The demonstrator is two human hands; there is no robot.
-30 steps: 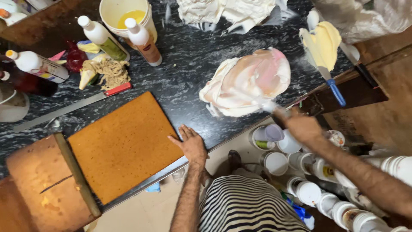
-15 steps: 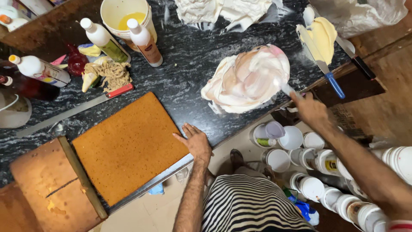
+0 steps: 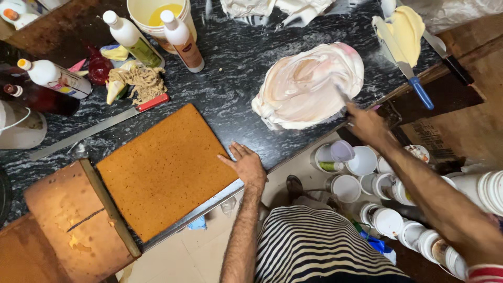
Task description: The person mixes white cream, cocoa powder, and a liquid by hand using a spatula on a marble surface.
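The left hand (image 3: 247,165) lies flat on the dark stone bench (image 3: 230,78), fingers spread and holding nothing, its fingertips touching the edge of the brown sheet cake (image 3: 165,167). The right hand (image 3: 367,123) has its fingers closed on a blurred spatula (image 3: 343,94), whose tip sits in the mound of whitish cream (image 3: 309,86) just beyond them. 2 squeeze bottles (image 3: 181,36) stand well away.

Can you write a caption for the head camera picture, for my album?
Left hand rests by a flat brown sponge cake while right hand works a tool in whipped cream.
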